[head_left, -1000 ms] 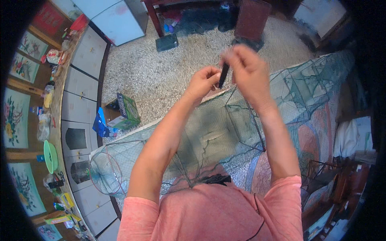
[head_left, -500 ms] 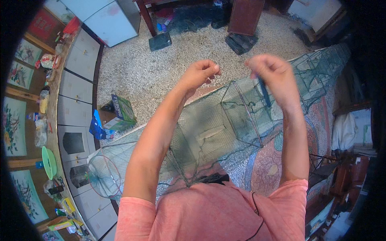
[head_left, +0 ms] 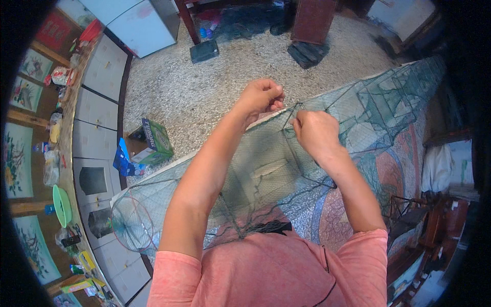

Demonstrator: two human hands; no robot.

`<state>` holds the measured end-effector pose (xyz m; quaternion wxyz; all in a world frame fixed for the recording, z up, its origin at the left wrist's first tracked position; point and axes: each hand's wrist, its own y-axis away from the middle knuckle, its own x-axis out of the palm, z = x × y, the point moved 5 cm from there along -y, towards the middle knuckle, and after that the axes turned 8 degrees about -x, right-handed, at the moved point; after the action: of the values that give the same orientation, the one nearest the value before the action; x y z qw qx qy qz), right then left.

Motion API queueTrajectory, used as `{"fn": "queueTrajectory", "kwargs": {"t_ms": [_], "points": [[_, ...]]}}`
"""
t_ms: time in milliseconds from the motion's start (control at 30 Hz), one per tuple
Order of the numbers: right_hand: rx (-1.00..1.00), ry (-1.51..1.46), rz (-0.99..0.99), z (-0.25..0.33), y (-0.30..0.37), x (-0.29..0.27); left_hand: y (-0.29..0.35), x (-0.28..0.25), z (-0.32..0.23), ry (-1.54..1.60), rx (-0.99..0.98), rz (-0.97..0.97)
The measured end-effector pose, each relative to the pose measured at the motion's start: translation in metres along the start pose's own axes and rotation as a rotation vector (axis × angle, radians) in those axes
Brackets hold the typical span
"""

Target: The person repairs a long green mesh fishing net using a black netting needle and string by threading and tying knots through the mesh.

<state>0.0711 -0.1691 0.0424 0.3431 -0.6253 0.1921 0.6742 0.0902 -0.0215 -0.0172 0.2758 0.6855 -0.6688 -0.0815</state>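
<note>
A long green mesh net trap [head_left: 271, 171] with dark crosswise frame bars stretches from lower left to upper right, directly below my arms. My left hand [head_left: 262, 97] is above the net's far edge, thumb and fingers pinched together; whatever they may hold is too small to make out. My right hand [head_left: 318, 132] is closed with knuckles up, beside a corner of one frame bar [head_left: 291, 148]. Its curled fingers hide what is in them. A narrow gap separates the two hands.
An opened green and blue carton [head_left: 156, 140] stands on the speckled floor [head_left: 179, 92] at left. White cabinets [head_left: 94, 123] line the left wall, with a green basin [head_left: 62, 205] on top. A dark flat object [head_left: 204, 51] and a dark bundle [head_left: 308, 53] lie farther off.
My right hand has come down and left, from above the net's far side to beside the frame corner. My left hand has shifted slightly right and stays pinched.
</note>
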Motion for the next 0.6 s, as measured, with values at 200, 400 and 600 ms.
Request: {"fn": "queueTrajectory", "kwargs": {"t_ms": [200, 400, 600], "points": [[0.024, -0.058, -0.129, 0.004, -0.003, 0.006, -0.003, 0.004, 0.017, -0.112, -0.111, 0.002], [0.049, -0.068, -0.127, 0.007, -0.008, 0.005, -0.002, 0.007, 0.016, -0.153, 0.019, -0.061], [0.045, -0.192, -0.276, 0.007, -0.017, -0.008, 0.004, 0.008, -0.006, -0.128, 0.546, -0.205]]}}
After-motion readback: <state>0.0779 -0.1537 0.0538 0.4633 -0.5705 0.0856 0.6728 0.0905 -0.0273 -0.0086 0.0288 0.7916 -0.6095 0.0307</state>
